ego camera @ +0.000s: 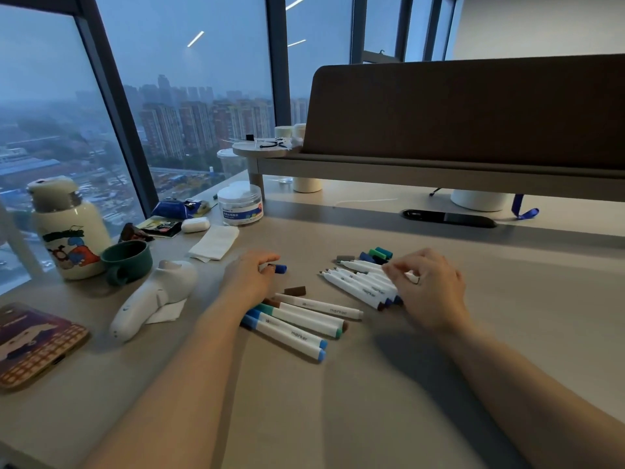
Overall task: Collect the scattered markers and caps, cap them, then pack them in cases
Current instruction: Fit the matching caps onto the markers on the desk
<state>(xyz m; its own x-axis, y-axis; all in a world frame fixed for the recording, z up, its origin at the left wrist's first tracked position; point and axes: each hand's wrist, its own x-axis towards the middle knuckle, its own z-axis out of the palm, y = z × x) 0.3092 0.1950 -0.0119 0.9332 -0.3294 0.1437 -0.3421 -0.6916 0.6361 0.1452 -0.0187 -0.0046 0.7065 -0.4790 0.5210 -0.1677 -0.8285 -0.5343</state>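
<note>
Desk (338, 418), dusk at the window. We take this as mid-sort, capping under way.

- Left hand (252, 277): fingers curled in, gripping a blue cap (280, 268) that pokes out toward 3 o'clock. Whether a barrel sits hidden in the palm, we cannot tell.
- Right hand (426, 287): fingers bent down onto the row of open markers (358, 282). They seem to pinch one barrel, but blur keeps us from being sure.
- The open markers lie side by side, tips toward 10 o'clock. We judge they were lined up so each can be drawn off in turn.
- Loose caps (377, 254), blue and green with a grey one beside them, sit at 12 o'clock of that row, close by for matching colours.
- A brown cap (295, 291) lies alone between the hands.
- Capped markers (297, 324) are piled at 5 o'clock of the left hand, touching one another. We read this as the finished pile, kept apart from the open ones.

Containers:
- No marker case in view.
- A clear jar (240, 205) at 11 o'clock holds white pads.
- A green mug (126, 262) at 9 o'clock, contents unseen.
- A lidded bottle (66, 231) stands just beside the mug.
</note>
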